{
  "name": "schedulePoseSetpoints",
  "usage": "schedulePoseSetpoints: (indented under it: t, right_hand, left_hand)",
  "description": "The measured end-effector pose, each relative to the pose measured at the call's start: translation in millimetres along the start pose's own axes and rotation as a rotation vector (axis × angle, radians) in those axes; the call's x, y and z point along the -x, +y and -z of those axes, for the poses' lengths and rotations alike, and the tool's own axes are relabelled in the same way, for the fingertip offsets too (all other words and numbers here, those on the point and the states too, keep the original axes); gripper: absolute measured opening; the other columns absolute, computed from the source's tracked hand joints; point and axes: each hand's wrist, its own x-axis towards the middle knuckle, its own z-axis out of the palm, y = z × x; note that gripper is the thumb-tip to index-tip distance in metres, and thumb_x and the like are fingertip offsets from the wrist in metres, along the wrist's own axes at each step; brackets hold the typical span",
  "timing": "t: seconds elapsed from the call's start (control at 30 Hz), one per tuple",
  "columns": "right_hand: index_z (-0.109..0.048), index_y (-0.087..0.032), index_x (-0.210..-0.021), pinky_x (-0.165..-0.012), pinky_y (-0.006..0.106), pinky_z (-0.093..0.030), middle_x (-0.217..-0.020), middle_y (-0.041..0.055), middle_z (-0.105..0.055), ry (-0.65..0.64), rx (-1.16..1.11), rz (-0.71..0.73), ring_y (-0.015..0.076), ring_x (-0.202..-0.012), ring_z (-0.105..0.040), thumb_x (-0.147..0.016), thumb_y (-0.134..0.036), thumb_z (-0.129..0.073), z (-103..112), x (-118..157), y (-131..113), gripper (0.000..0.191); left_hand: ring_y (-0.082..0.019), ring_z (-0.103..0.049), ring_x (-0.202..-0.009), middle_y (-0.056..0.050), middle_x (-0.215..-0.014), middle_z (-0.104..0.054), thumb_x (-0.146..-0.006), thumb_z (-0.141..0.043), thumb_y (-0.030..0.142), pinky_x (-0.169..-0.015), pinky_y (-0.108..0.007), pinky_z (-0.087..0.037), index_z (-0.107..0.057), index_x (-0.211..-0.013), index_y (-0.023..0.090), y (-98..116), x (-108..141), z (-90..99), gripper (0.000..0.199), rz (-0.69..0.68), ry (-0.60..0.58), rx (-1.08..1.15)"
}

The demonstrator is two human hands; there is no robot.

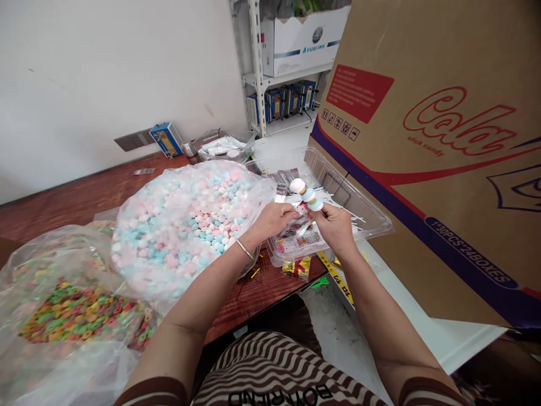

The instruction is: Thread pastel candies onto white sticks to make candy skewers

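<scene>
My right hand [337, 226] is closed around the lower end of a candy skewer [308, 195], its white, pink and blue marshmallows stacked with coloured rings between them. Just left of it, my left hand [275, 219] has its fingers pinched together over the clear plastic tray [382, 226]; what they hold, if anything, I cannot make out. White sticks [333, 197] and printed wrappers [305, 239] lie in the tray beneath both hands. Beside my left forearm sits a large clear bag of pastel marshmallows [169, 225], its opening facing up.
A clear bag of coloured cereal rings [80, 310] lies at the lower left. A tall cardboard box [422, 62] stands close on the right. Near the table edge is a bundle of yellow twist ties [297, 268]. Behind, a metal shelf [264, 79] holds boxes.
</scene>
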Motion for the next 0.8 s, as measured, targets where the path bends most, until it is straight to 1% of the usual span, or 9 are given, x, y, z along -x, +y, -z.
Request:
schedulePoseSetpoints:
  t: [0.13,0.27,0.33,0.37,0.43,0.47,0.53,0.67,0.8]
  right_hand:
    - [-0.071,-0.018,-0.076,-0.058,0.026,-0.033,-0.060,-0.0039,-0.047,0.065,-0.049,0.048,0.0127,-0.061,-0.042,-0.079,-0.037,-0.061,5.3,2.3,-17.6,0.022]
    - [-0.068,-0.020,-0.075,-0.049,0.025,-0.028,-0.058,-0.0056,-0.046,0.121,-0.432,-0.088,0.0094,-0.051,-0.033,-0.078,-0.042,-0.071,-1.8,13.1,-48.2,0.022]
    - [-0.068,-0.022,-0.080,-0.042,0.024,-0.020,-0.053,-0.0088,-0.040,0.036,-0.731,-0.231,0.0069,-0.043,-0.022,-0.076,-0.046,-0.076,-14.2,24.6,-67.4,0.025]
    - [-0.067,-0.022,-0.081,-0.040,0.023,-0.016,-0.051,-0.0104,-0.036,-0.028,-0.860,-0.295,0.0059,-0.041,-0.019,-0.074,-0.046,-0.079,-22.5,32.2,-77.2,0.027]
    - [-0.066,-0.022,-0.079,-0.037,0.021,-0.013,-0.047,-0.0129,-0.029,-0.181,-1.043,-0.407,0.0043,-0.039,-0.015,-0.070,-0.045,-0.084,-41.6,50.4,-95.8,0.031]
    - [-0.065,-0.022,-0.077,-0.036,0.020,-0.013,-0.046,-0.0135,-0.027,-0.265,-1.100,-0.458,0.0036,-0.038,-0.014,-0.068,-0.045,-0.086,-51.6,60.7,-104.0,0.032]
    - [-0.064,-0.021,-0.075,-0.035,0.019,-0.012,-0.046,-0.0140,-0.026,-0.430,-1.160,-0.545,0.0027,-0.038,-0.013,-0.068,-0.045,-0.088,-70.5,82.1,-116.8,0.034]
    - [-0.066,-0.020,-0.078,-0.035,0.017,-0.013,-0.047,-0.0141,-0.025,-0.630,-1.170,-0.623,0.0023,-0.039,-0.012,-0.071,-0.043,-0.086,-99.3,117.4,-128.5,0.032]
    - [-0.067,-0.020,-0.077,-0.035,0.018,-0.011,-0.047,-0.0139,-0.025,-0.683,-1.135,-0.657,0.0027,-0.040,-0.012,-0.070,-0.042,-0.087,-119.9,137.4,-131.9,0.030]
  left_hand:
    - [-0.021,-0.067,-0.087,-0.007,-0.089,-0.074,-0.096,-0.052,0.030,-0.084,-0.032,-0.049,-0.072,-0.086,0.019,19.0,6.5,14.6,0.025,-0.085,0.039,-0.106]
    - [-0.023,-0.062,-0.117,-0.008,-0.123,-0.069,-0.084,-0.074,0.036,-0.102,-0.035,-0.047,-0.067,-0.117,0.025,37.6,56.5,20.4,0.035,-0.006,0.571,0.158]
    - [-0.020,-0.065,-0.109,-0.008,-0.121,-0.069,-0.079,-0.079,0.037,-0.100,-0.034,-0.049,-0.064,-0.119,0.025,41.3,97.4,10.8,0.043,0.136,0.876,0.446]
    - [-0.018,-0.067,-0.100,-0.006,-0.113,-0.070,-0.079,-0.080,0.039,-0.095,-0.032,-0.052,-0.065,-0.114,0.025,42.1,118.2,3.9,0.041,0.233,0.924,0.628]
    - [-0.017,-0.069,-0.087,-0.007,-0.101,-0.072,-0.066,-0.089,0.044,-0.084,-0.031,-0.055,-0.070,-0.103,0.021,43.2,154.5,-9.0,0.047,0.399,0.750,0.976]
    - [-0.022,-0.070,-0.097,-0.011,-0.110,-0.072,-0.060,-0.092,0.045,-0.090,-0.034,-0.055,-0.071,-0.110,0.020,43.9,168.2,-13.0,0.061,0.409,0.582,1.113]
    - [-0.030,-0.065,-0.117,-0.016,-0.126,-0.068,-0.054,-0.094,0.053,-0.099,-0.039,-0.052,-0.068,-0.125,0.020,45.1,186.1,-12.2,0.083,0.359,0.467,1.297]
    - [-0.029,-0.059,-0.130,-0.012,-0.143,-0.060,-0.065,-0.084,0.061,-0.104,-0.037,-0.051,-0.066,-0.130,0.024,41.2,206.7,16.1,0.076,0.280,0.695,1.449]
    - [-0.018,-0.063,-0.124,-0.003,-0.149,-0.056,-0.080,-0.078,0.045,-0.101,-0.029,-0.054,-0.068,-0.123,0.027,31.6,234.0,38.1,0.048,0.333,0.966,1.514]
